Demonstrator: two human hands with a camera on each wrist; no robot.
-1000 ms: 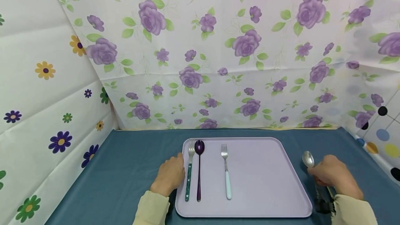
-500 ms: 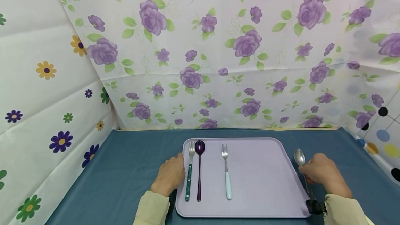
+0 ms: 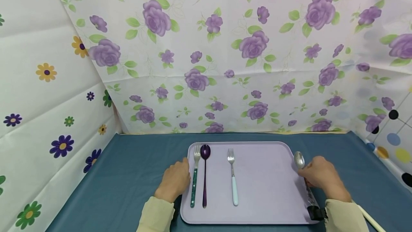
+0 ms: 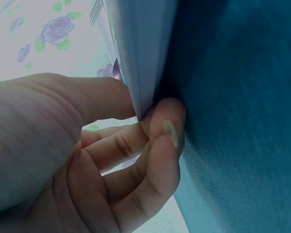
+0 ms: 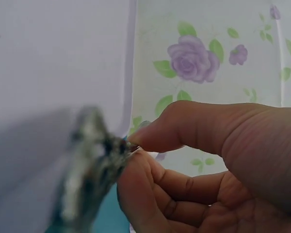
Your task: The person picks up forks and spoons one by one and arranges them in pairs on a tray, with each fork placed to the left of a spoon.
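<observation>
Your left hand (image 3: 173,180) pinches the rectangular lilac tray (image 3: 264,189), prolly steadying it; right hand (image 3: 322,175) pinches the silver metal spoon (image 3: 299,159) near its bowl, for control imo.

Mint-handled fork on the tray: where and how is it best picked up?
Probably across the mint handle, pinched from above: the fork lies flat, thicker end toward the near edge of the tray, which is bare on both sides of the handle.
</observation>
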